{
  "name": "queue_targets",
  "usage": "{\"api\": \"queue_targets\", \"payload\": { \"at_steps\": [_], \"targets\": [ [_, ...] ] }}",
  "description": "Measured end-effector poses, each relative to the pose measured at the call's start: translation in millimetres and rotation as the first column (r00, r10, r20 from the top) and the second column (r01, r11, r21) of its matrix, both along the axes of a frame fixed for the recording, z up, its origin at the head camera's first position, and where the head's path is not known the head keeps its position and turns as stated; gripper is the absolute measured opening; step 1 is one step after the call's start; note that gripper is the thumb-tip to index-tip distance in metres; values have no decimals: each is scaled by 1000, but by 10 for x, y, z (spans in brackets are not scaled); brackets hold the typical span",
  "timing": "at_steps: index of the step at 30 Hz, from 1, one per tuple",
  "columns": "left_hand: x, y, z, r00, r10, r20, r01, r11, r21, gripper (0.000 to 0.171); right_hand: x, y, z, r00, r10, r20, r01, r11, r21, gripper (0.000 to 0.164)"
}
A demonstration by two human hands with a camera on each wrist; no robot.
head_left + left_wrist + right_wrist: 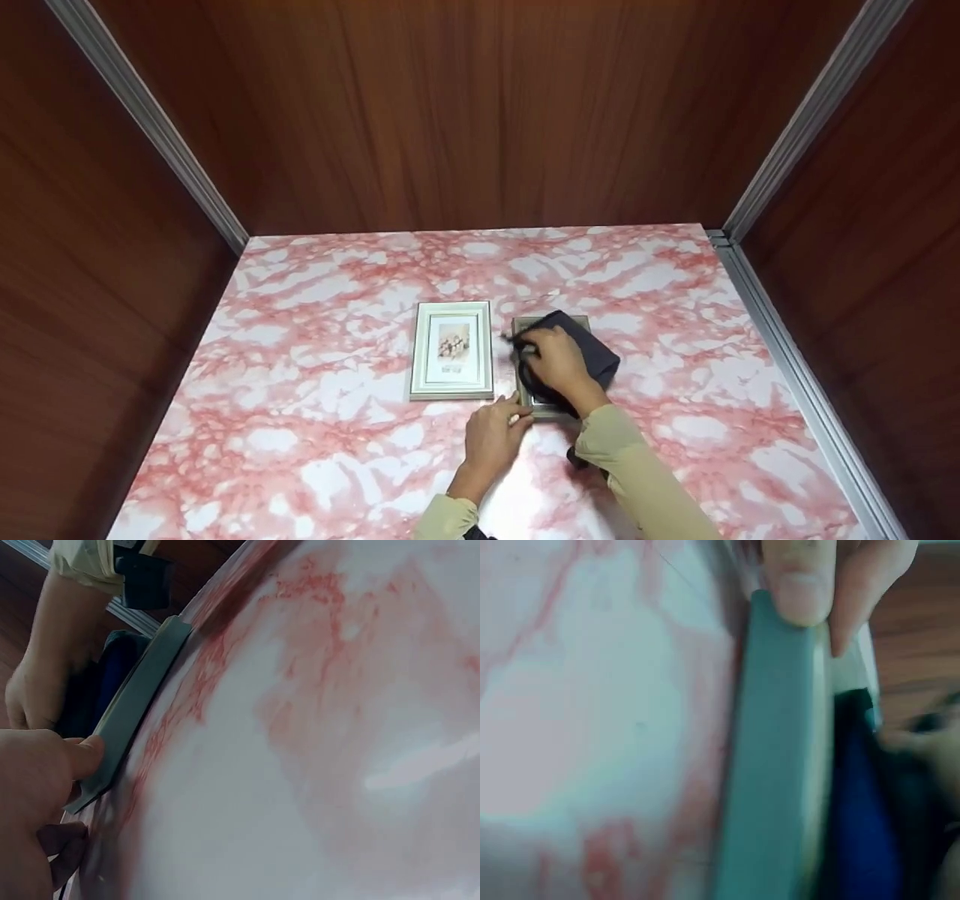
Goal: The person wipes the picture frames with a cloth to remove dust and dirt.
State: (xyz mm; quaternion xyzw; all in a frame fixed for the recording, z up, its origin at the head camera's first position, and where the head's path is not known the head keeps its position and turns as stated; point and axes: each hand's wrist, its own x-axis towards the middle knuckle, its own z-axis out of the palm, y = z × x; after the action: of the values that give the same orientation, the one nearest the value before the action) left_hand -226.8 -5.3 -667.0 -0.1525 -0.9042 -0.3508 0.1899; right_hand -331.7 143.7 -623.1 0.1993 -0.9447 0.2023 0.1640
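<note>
Right hand [556, 361] grasping a dark cloth [592, 349], apparently soft, over the picture frame [142, 709]; left hand [491, 436] pinching that frame's near left corner. The frame, flat on the desk [337, 450] beside a second frame [424, 352], is probably light, stiff, its face slick, fragile; best held by the rails.

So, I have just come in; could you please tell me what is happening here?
A person's right hand holds a dark cloth over a picture frame, covering most of it. The left hand grips that frame at its near left corner. A second, pale frame lies untouched to the left, on the same red-and-white tabletop.
</note>
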Motion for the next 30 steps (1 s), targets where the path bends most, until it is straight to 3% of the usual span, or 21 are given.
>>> {"api": "queue_targets", "payload": {
  "at_steps": [3, 5, 8, 12, 15, 17, 20, 21, 24, 26, 27, 30],
  "targets": [
    [13, 0, -9, 1000, 25, -7, -25, 1000, -13, 11, 114, -18, 26, 989, -8, 150, -16, 987, 161, 50],
    [19, -1, -13, 999, 35, -5, -35, 999, -11, 11, 183, -12, 36, 972, -7, 234, -43, 977, 208, 62],
    [17, 4, -10, 1000, 23, -2, -23, 1000, 4, 10, 246, 27, 47, 951, 22, 308, -88, 975, 205, 69],
    [-10, -7, 30, 999, -24, 37, 23, 1000, 11, 12, 260, 91, 45, 950, 84, 299, -131, 982, 138, 68],
    [-80, -72, 125, 982, -86, 170, 75, 995, 66, 13, 245, 108, 24, 953, 134, 273, -165, 982, 96, 69],
    [-156, -121, 249, 938, -136, 319, 80, 980, 183, 18, 256, 129, 2, 955, 149, 256, -177, 980, 89, 67],
    [-361, -214, 516, 865, -148, 480, -5, 954, 301, 22, 271, 129, -33, 966, 146, 215, -168, 982, 88, 60],
    [-452, -244, 615, 854, -135, 502, -26, 953, 301, 23, 275, 123, -44, 971, 141, 194, -160, 983, 91, 57],
    [-761, -309, 850, 876, -43, 481, -41, 986, 164, 18, 278, 92, -86, 985, 123, 124, -137, 985, 108, 49],
    [-977, -313, 934, 897, 1, 442, -30, 998, 59, 15, 281, 76, -115, 990, 114, 78, -123, 985, 120, 47],
    [-1085, -300, 951, 910, 21, 414, -23, 1000, 1, 14, 282, 71, -129, 992, 108, 59, -115, 986, 125, 47],
    [-1372, -215, 935, 924, 31, 381, 6, 995, -96, 15, 290, 71, -162, 997, 81, 16, -82, 988, 129, 47]
  ]
}}
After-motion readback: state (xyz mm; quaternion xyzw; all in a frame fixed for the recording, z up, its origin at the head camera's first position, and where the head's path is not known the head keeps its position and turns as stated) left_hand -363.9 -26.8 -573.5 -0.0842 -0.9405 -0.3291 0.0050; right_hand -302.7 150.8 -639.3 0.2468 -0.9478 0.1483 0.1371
